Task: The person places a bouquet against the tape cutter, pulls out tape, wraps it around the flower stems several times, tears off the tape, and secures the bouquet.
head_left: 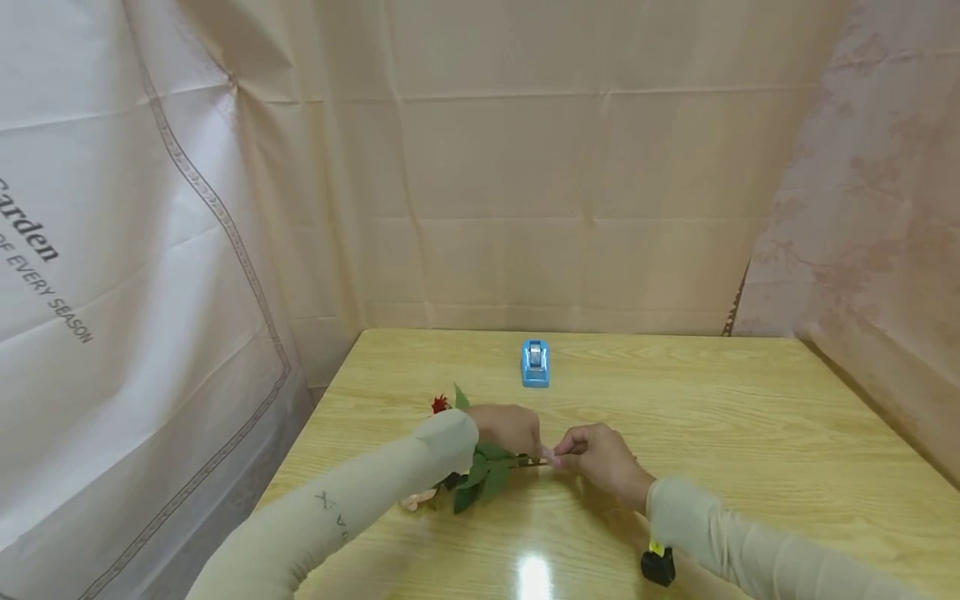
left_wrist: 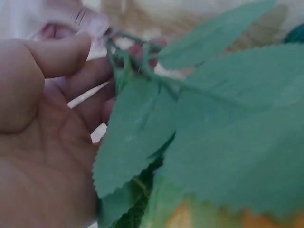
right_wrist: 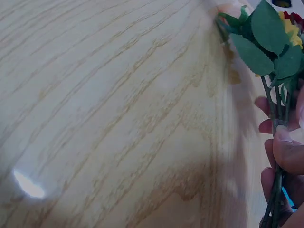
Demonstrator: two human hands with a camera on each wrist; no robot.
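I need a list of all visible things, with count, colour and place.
Table: one, pale yellow, below the hands
Tape dispenser: one, blue, far on table
Flowers: number unclear; red, yellow, peach; by left hand
Leaves: several, green, near flowers
Stems: several, dark green, in both hands
Band, perhaps tape: one, clear, round stems
Cloths: several; whitish, beige, pinkish; at sides and back
Black objects: two, yellow-marked, near the wrists
Sleeves: two, cream, on the arms
Left hand: one, bare, holding stems
Right hand: one, bare, pinching stems
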